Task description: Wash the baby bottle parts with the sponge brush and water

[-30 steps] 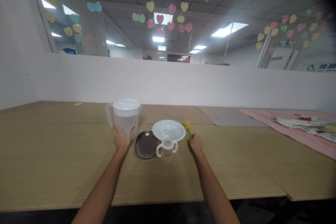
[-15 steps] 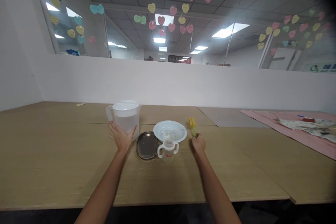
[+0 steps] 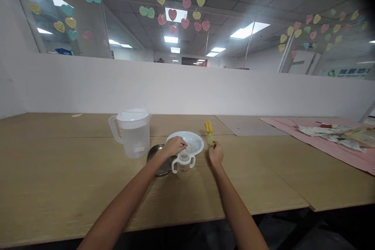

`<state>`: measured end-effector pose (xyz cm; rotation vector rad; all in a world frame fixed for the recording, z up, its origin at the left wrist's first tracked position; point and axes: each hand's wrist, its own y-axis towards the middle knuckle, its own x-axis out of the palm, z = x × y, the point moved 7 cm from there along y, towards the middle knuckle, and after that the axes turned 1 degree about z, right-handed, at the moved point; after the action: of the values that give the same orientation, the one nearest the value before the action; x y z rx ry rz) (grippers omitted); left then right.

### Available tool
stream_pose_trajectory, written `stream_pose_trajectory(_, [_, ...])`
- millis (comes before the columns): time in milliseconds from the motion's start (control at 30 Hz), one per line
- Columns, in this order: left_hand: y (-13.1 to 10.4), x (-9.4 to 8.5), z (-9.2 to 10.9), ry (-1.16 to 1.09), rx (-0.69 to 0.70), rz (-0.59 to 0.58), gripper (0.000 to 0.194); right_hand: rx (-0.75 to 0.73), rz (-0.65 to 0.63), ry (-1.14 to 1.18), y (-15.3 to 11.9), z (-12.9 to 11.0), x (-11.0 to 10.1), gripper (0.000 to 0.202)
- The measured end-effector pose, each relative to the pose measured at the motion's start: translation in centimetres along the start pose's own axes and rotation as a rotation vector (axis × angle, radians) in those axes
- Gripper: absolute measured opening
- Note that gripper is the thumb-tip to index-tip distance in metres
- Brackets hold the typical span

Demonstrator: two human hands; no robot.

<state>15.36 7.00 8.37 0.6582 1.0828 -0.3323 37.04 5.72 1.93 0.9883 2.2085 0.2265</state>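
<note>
Tan table: bottle upright just in front of bowl; likely light, slick, best taken by its handles. Right hand grips light, probably soft-headed brush by stem. Left fingers curled over bowl; can't tell if gripping.

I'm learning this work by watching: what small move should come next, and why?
Probably the left hand should steady the bottle: that hand is close by, over the bowl, the bottle's mouth looks open, and the right hand holds the sponge brush upright.
</note>
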Motion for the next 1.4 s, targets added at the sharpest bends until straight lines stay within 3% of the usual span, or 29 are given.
stream_pose_trajectory(200, [1.4, 2.5, -0.7, 0.011, -0.025, -0.061, 0.019, -0.038, 0.027, 0.019, 0.2, 0.3, 0.6, 0.04])
stream_pose_trajectory(433, [1.5, 1.9, -0.2, 0.048, -0.048, -0.029, 0.012, -0.032, 0.069, 0.073, 0.2, 0.1, 0.2, 0.041])
stream_pose_trajectory(633, [-0.9, -0.2, -0.8, 0.023, -0.083, 0.151, 0.021, -0.11, 0.192, 0.15, -0.3, -1.2, -1.2, 0.04])
stream_pose_trajectory(800, [-3.9, -1.3, -2.4, -0.294, -0.166, 0.408, 0.024, -0.276, 0.27, 0.151, -2.0, -3.9, -2.7, 0.036])
stream_pose_trajectory(1033, [-5.8, -1.1, -3.2, -0.446, -0.231, 0.566, 0.023, -0.785, 0.165, 0.119, -5.1, -6.8, -1.5, 0.026])
stream_pose_trajectory(1267, [-6.2, -0.6, -3.4, -0.56, -0.304, 0.612, 0.022, -0.805, 0.052, 0.059, -5.2, -6.5, -0.8, 0.028])
stream_pose_trajectory(1400, [-6.2, 0.0, -3.7, -0.591, -0.317, 0.613, 0.023, -0.848, 0.054, 0.057, -5.5, -6.8, -0.9, 0.028])
